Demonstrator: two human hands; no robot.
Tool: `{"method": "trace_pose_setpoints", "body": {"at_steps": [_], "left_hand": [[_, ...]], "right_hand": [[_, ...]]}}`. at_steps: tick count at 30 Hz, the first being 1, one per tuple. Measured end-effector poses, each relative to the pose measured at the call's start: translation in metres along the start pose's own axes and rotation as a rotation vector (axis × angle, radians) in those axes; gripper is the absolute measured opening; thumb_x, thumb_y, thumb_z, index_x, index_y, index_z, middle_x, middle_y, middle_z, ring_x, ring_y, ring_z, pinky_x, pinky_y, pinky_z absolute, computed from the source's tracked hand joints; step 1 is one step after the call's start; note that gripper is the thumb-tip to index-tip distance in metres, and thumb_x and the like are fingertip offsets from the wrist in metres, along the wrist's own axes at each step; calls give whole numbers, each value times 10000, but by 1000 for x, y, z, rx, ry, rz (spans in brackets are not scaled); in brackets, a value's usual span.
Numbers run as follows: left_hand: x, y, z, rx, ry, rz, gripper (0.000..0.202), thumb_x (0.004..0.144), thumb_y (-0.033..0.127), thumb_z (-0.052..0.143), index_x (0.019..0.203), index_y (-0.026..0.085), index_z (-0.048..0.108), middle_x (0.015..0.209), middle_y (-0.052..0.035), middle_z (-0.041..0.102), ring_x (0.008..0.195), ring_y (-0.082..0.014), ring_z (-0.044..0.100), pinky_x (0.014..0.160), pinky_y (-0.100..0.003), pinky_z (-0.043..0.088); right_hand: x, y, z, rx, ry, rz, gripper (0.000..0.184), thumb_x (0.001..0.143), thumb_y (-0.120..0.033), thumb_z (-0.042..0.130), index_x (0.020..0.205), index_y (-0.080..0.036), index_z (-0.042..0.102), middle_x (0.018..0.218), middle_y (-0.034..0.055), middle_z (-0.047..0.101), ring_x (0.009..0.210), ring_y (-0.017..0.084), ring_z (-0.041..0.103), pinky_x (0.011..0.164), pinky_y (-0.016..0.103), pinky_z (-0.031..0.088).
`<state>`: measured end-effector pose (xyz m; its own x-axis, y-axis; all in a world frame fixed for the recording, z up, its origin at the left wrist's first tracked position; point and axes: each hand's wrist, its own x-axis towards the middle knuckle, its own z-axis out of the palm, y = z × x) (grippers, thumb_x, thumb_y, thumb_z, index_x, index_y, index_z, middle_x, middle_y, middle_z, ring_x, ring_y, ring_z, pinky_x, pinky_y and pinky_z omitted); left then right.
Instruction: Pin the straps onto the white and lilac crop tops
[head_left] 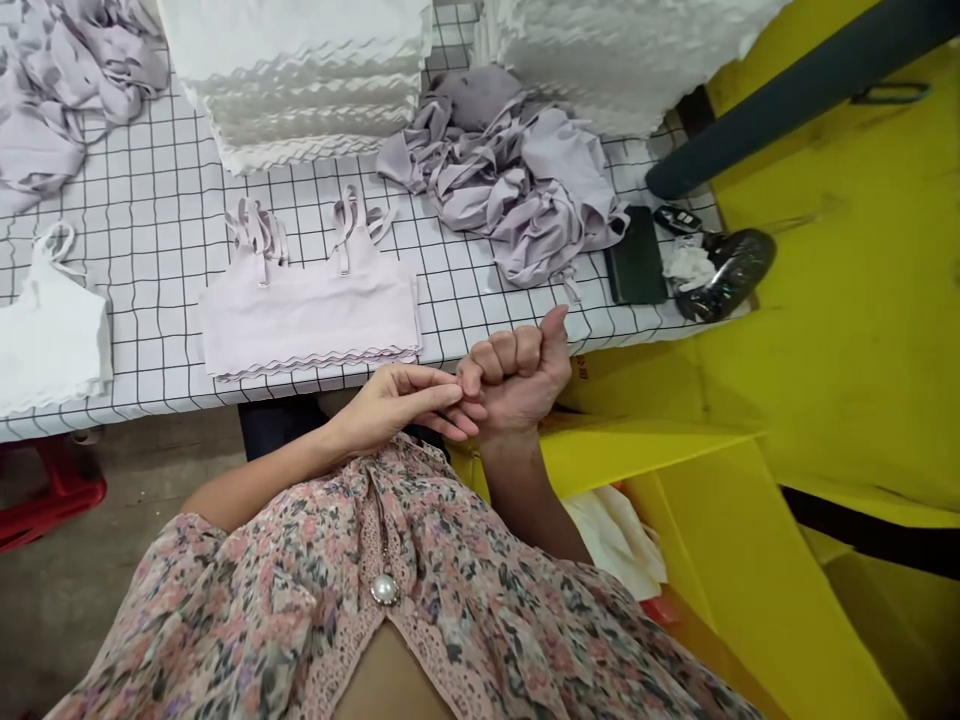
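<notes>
The fingers of the left hand [397, 405] lie narrow and nearly straight, their tips pressed against the curled fingers of the right hand [517, 375], which forms a loose fist with the thumb raised. Nothing shows in either hand; a fine thread pinched between them would be too small to tell. This close contact, raised just past the table edge and clear of the cloth, looks like attention to the fingers themselves rather than to a garment.

The nearest garment, a lilac camisole top [307, 315], lies at 10 o'clock from the hands, just beyond their reach on the grid-printed cutting table [165, 370]. It seems spread flat with its doubled straps pointing away, perhaps to keep the layers aligned. A white camisole top [52, 330] lies at 9 o'clock near the table edge, set apart so that the 2 colours stay separate.

At 11 o'clock, a squared stack of white scallop-edged fabric [307, 85] sits toward the far side, apparently out of the working area. Crumpled lilac fabric [517, 190] lies in a loose heap at 12 o'clock. A black smartphone [636, 255] rests at 2 o'clock near the table corner, away from the garments, and a yellow plastic bin [645, 470] stands at 3 o'clock below the table edge.
</notes>
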<state>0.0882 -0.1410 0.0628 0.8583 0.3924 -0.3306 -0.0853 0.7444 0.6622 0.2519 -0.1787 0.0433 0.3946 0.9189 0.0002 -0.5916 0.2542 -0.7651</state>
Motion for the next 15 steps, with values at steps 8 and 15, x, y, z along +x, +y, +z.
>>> {"method": "trace_pose_setpoints", "body": {"at_steps": [8, 15], "left_hand": [[4, -3, 3, 21, 69, -31, 404, 793, 441, 969, 966, 100, 836, 890, -103, 850, 758, -159, 822, 826, -286, 710], [5, -4, 2, 3, 74, 0, 466, 732, 461, 1009, 942, 89, 821, 907, -118, 854, 778, -183, 830, 872, -339, 720]], "right_hand": [[-3, -1, -6, -110, 9, -15, 890, 1014, -836, 505, 515, -209, 118, 489, -47, -21, 456, 114, 22, 330, 244, 215], [4, 10, -17, -50, -34, 25, 886, 919, -907, 597, 503, -242, 185, 475, -71, -4, 451, 103, 45, 334, 273, 318]]}}
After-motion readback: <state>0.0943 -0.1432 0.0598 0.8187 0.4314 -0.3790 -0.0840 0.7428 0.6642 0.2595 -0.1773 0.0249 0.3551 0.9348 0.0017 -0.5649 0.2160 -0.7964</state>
